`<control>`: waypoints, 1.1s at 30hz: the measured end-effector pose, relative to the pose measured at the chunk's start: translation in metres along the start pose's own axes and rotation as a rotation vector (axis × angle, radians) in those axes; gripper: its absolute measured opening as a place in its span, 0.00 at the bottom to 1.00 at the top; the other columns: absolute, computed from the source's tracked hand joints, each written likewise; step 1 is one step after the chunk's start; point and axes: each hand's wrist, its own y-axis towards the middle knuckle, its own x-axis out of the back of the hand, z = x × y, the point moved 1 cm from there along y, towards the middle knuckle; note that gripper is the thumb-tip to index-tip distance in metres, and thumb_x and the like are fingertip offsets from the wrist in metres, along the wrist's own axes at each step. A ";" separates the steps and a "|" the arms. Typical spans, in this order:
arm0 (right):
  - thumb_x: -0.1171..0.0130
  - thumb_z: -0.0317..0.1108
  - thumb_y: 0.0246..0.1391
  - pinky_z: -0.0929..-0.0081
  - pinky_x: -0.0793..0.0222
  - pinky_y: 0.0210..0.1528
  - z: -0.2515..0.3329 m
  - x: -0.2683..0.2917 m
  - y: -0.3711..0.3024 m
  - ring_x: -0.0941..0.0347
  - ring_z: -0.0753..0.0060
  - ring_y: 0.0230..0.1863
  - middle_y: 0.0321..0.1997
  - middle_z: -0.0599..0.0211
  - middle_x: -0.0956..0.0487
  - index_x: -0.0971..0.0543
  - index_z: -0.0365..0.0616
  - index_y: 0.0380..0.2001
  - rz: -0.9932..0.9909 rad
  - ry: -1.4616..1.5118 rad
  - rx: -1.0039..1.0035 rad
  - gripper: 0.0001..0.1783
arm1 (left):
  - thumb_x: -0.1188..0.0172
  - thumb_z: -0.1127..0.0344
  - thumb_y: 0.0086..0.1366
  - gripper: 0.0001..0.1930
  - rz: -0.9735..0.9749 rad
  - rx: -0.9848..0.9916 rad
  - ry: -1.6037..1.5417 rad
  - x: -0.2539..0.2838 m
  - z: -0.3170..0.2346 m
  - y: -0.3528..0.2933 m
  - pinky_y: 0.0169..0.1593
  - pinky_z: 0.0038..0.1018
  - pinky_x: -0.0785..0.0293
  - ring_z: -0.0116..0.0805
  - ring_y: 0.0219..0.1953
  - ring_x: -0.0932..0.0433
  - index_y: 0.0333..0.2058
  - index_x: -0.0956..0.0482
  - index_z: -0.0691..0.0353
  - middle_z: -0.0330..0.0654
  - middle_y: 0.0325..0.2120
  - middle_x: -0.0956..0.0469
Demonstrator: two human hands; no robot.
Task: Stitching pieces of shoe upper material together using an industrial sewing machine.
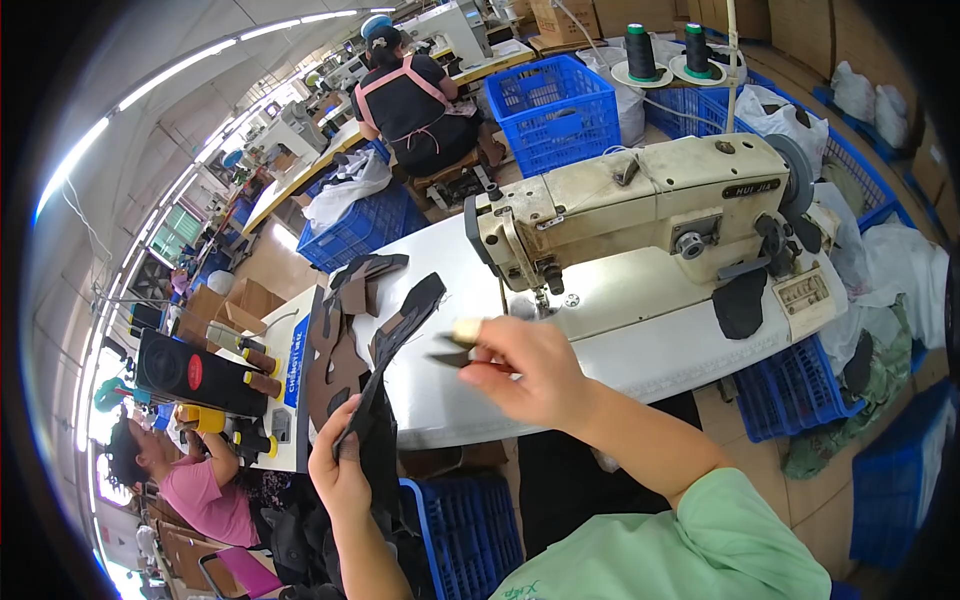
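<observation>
My left hand pinches a strip of black fabric that rises toward the table's left part. In my right hand is a small pair of thread snips, its dark blades pointing left, close to the strip. A bit of red shows between my fingers. Beyond the strip, several dark brown and black cut fabric pieces lie overlapped along the table's left edge. The sewing machine stands on the white table, its needle area just past my right hand.
A loose black fabric piece lies on the table at the right. Blue crates stand beneath me, below the right edge and behind the table. Two black thread cones stand behind. Co-workers sit ahead and at left.
</observation>
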 end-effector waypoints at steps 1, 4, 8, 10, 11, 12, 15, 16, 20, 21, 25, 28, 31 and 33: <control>0.32 0.34 0.52 0.78 0.37 0.21 0.000 0.000 -0.003 0.31 0.79 0.21 0.24 0.71 0.25 0.24 0.41 0.44 0.000 -0.003 0.000 0.18 | 0.53 0.82 0.66 0.11 0.001 -0.001 -0.002 0.000 0.002 0.000 0.62 0.34 0.36 0.41 0.55 0.26 0.45 0.26 0.74 0.54 0.51 0.24; 0.36 0.38 0.58 0.85 0.46 0.20 0.002 0.007 0.000 0.38 0.89 0.22 0.22 0.79 0.29 0.26 0.38 0.50 -0.075 0.562 -0.440 0.21 | 0.53 0.82 0.66 0.11 0.004 0.002 -0.028 0.001 0.008 -0.002 0.62 0.34 0.35 0.41 0.55 0.26 0.45 0.26 0.74 0.54 0.51 0.24; 0.35 0.40 0.57 0.87 0.44 0.20 0.009 0.012 0.020 0.36 0.89 0.21 0.23 0.75 0.27 0.24 0.38 0.45 -0.024 0.562 -0.805 0.18 | 0.53 0.82 0.66 0.11 0.027 -0.023 -0.014 -0.002 0.009 -0.003 0.61 0.33 0.35 0.42 0.55 0.26 0.44 0.26 0.74 0.55 0.51 0.24; 0.36 0.40 0.58 0.87 0.43 0.20 0.006 0.010 0.026 0.36 0.89 0.21 0.24 0.73 0.25 0.24 0.39 0.42 0.002 0.546 -0.841 0.17 | 0.53 0.83 0.65 0.10 0.032 -0.022 -0.020 -0.003 0.010 -0.002 0.61 0.33 0.34 0.42 0.54 0.26 0.44 0.26 0.74 0.55 0.51 0.24; 0.37 0.40 0.58 0.86 0.42 0.20 0.005 0.010 0.028 0.36 0.88 0.20 0.25 0.71 0.23 0.23 0.39 0.40 0.030 0.533 -0.876 0.15 | 0.53 0.83 0.65 0.11 0.032 -0.031 -0.014 -0.004 0.010 -0.002 0.61 0.33 0.34 0.42 0.55 0.26 0.44 0.26 0.73 0.55 0.51 0.24; 0.37 0.40 0.58 0.86 0.42 0.20 0.005 0.009 0.030 0.36 0.88 0.20 0.25 0.71 0.23 0.23 0.39 0.40 0.029 0.532 -0.878 0.15 | 0.52 0.83 0.65 0.11 0.031 -0.037 -0.007 -0.004 0.010 -0.003 0.61 0.33 0.34 0.42 0.55 0.26 0.44 0.26 0.73 0.55 0.51 0.24; 0.37 0.40 0.59 0.86 0.41 0.21 0.005 0.009 0.033 0.35 0.88 0.19 0.26 0.69 0.21 0.23 0.41 0.37 0.087 0.482 -0.846 0.13 | 0.52 0.83 0.64 0.11 0.039 -0.062 0.017 -0.003 0.011 -0.004 0.61 0.33 0.34 0.43 0.54 0.25 0.43 0.25 0.72 0.55 0.50 0.24; 0.38 0.40 0.59 0.86 0.41 0.21 0.004 0.009 0.034 0.35 0.88 0.19 0.25 0.69 0.21 0.23 0.42 0.36 0.080 0.479 -0.812 0.12 | 0.52 0.83 0.64 0.11 0.040 -0.061 0.017 -0.003 0.012 -0.004 0.61 0.33 0.34 0.43 0.54 0.25 0.43 0.25 0.72 0.55 0.50 0.24; 0.41 0.38 0.61 0.86 0.41 0.26 0.014 0.010 0.033 0.38 0.91 0.22 0.23 0.77 0.25 0.24 0.42 0.32 0.034 0.499 -0.650 0.10 | 0.52 0.83 0.64 0.11 0.024 -0.080 0.053 -0.003 0.014 -0.005 0.61 0.33 0.34 0.42 0.54 0.24 0.42 0.24 0.72 0.54 0.49 0.23; 0.41 0.38 0.61 0.86 0.41 0.26 0.016 0.011 0.032 0.38 0.91 0.22 0.23 0.77 0.25 0.24 0.42 0.32 0.037 0.498 -0.652 0.10 | 0.52 0.83 0.64 0.11 0.012 -0.077 0.061 -0.004 0.014 -0.005 0.60 0.33 0.34 0.42 0.53 0.24 0.42 0.24 0.71 0.53 0.49 0.22; 0.38 0.34 0.58 0.83 0.44 0.27 0.021 0.011 0.021 0.44 0.87 0.23 0.20 0.79 0.35 0.25 0.42 0.31 0.278 0.512 -0.454 0.09 | 0.52 0.83 0.63 0.11 -0.001 -0.081 0.108 -0.008 0.011 -0.004 0.61 0.32 0.34 0.42 0.53 0.24 0.42 0.24 0.71 0.53 0.49 0.22; 0.35 0.29 0.53 0.86 0.44 0.24 0.019 0.016 0.015 0.37 0.90 0.25 0.26 0.80 0.26 0.22 0.43 0.33 0.508 0.420 -0.321 0.06 | 0.52 0.82 0.64 0.11 0.016 -0.078 0.039 -0.008 0.012 -0.005 0.61 0.32 0.34 0.42 0.54 0.24 0.42 0.24 0.71 0.53 0.49 0.22; 0.34 0.30 0.51 0.86 0.44 0.25 0.003 0.018 0.000 0.39 0.89 0.24 0.25 0.80 0.29 0.21 0.42 0.34 0.399 0.454 -0.404 0.09 | 0.52 0.83 0.64 0.11 0.005 -0.056 0.079 -0.007 0.013 -0.007 0.61 0.32 0.34 0.41 0.54 0.24 0.43 0.24 0.71 0.53 0.50 0.22; 0.34 0.32 0.51 0.86 0.43 0.25 0.000 0.015 -0.008 0.39 0.88 0.24 0.24 0.80 0.30 0.21 0.41 0.36 0.364 0.352 -0.457 0.11 | 0.52 0.82 0.64 0.11 0.004 -0.056 0.070 -0.008 0.013 -0.007 0.61 0.32 0.34 0.41 0.54 0.24 0.43 0.24 0.71 0.53 0.50 0.22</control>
